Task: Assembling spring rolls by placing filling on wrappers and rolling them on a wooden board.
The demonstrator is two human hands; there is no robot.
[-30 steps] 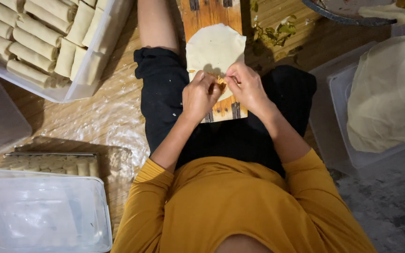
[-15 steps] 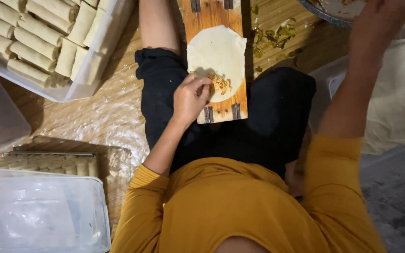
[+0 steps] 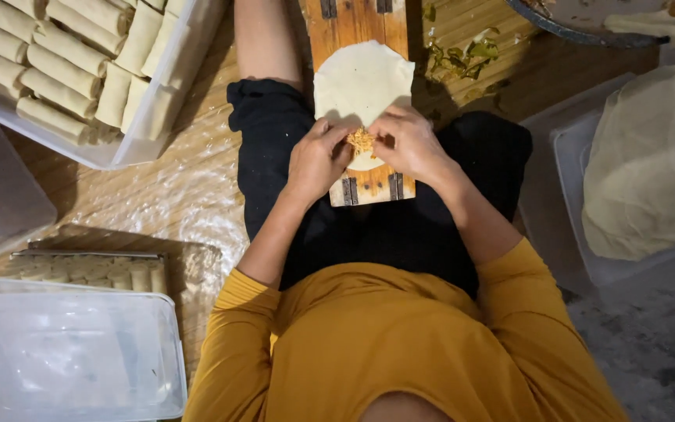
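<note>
Head view showed a seated person with a wooden board [image 3: 357, 31] laid lengthwise over the lap, which gave a flat, firm working surface within easy reach of both hands. A round pale wrapper [image 3: 361, 82] lay flat on the board, its near edge toward the body. The left hand [image 3: 316, 160] and the right hand [image 3: 409, 144] met at that near edge, fingers curled and pinched together around a small mound of shredded orange-brown filling [image 3: 362, 141]; both hands were partly closed on the filling and the wrapper edge, probably so that the filling stayed gathered in a compact line. A clear tray [image 3: 162, 109] of finished pale rolls [image 3: 56, 62] stood at the person's left, and a stack of spare wrappers [image 3: 650, 164] sat in a clear tub at the right, each just beside the hand that would serve it. An empty clear container [image 3: 64, 352] lay at the near left, beside a further row of rolls [image 3: 87, 273]. Green scraps [image 3: 462, 56] lay on the woven mat beyond the board.
</note>
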